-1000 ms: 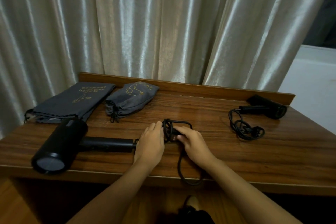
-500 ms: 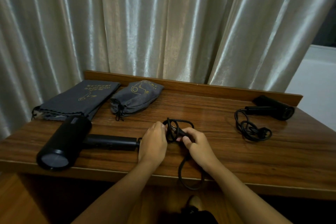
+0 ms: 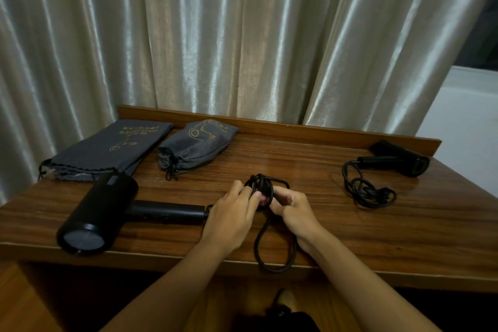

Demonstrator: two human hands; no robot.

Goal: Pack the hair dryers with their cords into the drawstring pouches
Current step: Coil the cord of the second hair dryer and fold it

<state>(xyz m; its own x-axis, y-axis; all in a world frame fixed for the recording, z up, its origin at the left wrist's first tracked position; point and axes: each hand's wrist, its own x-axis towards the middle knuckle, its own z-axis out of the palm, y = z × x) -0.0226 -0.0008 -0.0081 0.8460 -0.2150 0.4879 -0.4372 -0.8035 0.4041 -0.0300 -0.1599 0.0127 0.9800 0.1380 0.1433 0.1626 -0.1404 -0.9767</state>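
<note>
Both hands, our left hand point(image 3: 232, 215) and right hand point(image 3: 294, 213), are pinching the near hair dryer's point(image 3: 102, 210) cord point(image 3: 262, 188) mid-table, bundling it compact enough for the flat pouch point(image 3: 107, 148).

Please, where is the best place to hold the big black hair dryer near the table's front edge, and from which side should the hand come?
Probably the handle of the hair dryer: it is a slim straight bar lying flat on the table, thinner than the wide barrel. Come from above, fingers wrapping across it, near the barrel joint, away from the cord end where both hands work.
</note>
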